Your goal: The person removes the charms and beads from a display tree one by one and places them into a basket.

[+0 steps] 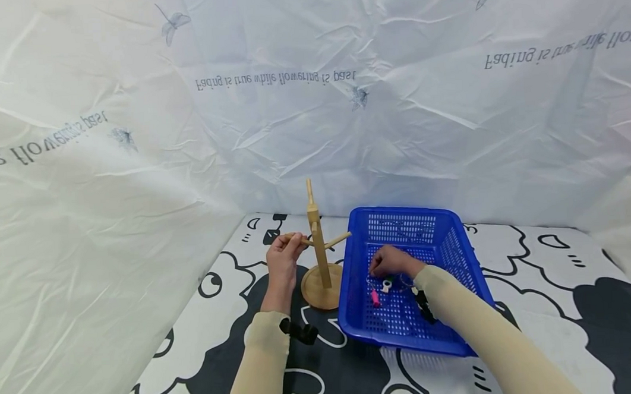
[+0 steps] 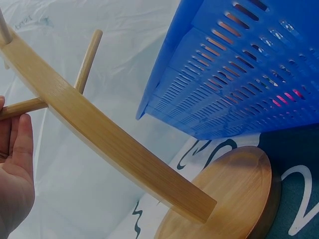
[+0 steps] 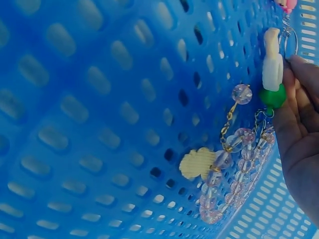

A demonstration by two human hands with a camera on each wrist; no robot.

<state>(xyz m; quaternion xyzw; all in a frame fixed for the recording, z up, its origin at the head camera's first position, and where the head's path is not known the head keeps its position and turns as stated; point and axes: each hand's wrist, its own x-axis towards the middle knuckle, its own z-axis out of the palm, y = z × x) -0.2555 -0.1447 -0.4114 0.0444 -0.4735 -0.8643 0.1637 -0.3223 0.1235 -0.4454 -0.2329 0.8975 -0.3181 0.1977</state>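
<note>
My left hand point(image 1: 285, 258) grips one peg of a wooden stand with a curved upright point(image 2: 104, 129) and a round base point(image 2: 234, 184). Inside a blue perforated plastic basket point(image 1: 409, 342), my right hand point(image 3: 304, 114) pinches a metal key ring point(image 3: 290, 46) with its fingertips. A pink charm point(image 3: 286, 4) hangs by a short chain from that ring. Against the fingers lies a white charm point(image 3: 272, 69) with a green bead point(image 3: 273, 95). Below them is a bracelet of clear pinkish beads point(image 3: 212, 191) with a pale shell charm point(image 3: 195, 163).
The basket stands close to the stand's right side. A free peg point(image 1: 339, 240) points towards the basket's left rim. The table cloth point(image 1: 222, 356) has a black-and-white cartoon print. White printed sheeting point(image 1: 290, 121) encloses the back and sides.
</note>
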